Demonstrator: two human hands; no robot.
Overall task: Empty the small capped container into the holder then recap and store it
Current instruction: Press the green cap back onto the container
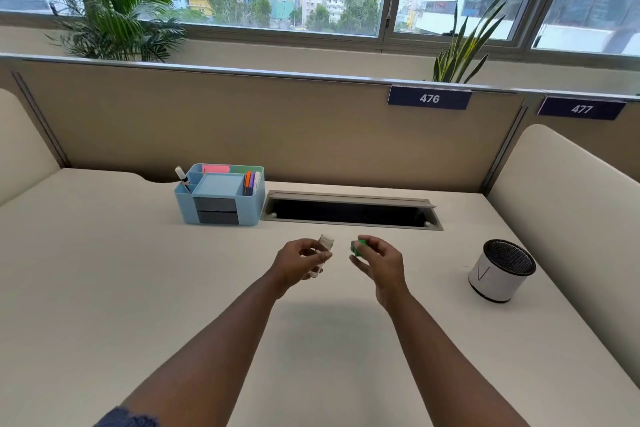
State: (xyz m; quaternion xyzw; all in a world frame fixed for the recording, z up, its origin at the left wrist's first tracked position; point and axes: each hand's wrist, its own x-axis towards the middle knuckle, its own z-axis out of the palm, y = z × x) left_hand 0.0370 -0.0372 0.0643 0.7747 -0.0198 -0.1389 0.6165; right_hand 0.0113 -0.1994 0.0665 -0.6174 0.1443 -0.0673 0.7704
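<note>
- Two hands up over the desk (104, 270), mid-centre, neither touching the surface.
- Left hand (298, 262): fingers closed around one small clear container (323, 251), held near upright with a slight tilt, threaded mouth on top, uncapped.
- Right hand (379, 262): thumb and fingertips pinching one green cap (357, 247); other fingers loosely curled.
- Cap and container mouth are near each other, level, small gap between, not touching.
- Contents of container: can't tell, too small and partly covered by fingers.
- One mesh cup holder (502, 269), white band around it, standing open-topped on the right side of the desk, well apart from both hands. Inside not readable.
- One blue desk organizer (221, 201) at the back left of centre: several top compartments, two dark drawers in front, one marker (181, 177) leaning at the left corner, a bunch of coloured pens at the right, sticky notes at the back.
- One cable slot (349, 211) with lid raised, just beside the organizer on its right, behind the hands.
- Desk edges: partition behind, curved side panels left and right.
- Open surface: wide bare area left of the hands, in front of them, and between the right hand and the holder.
- Two number plates on the partition: 476 (429, 99), 477 (581, 109).
</note>
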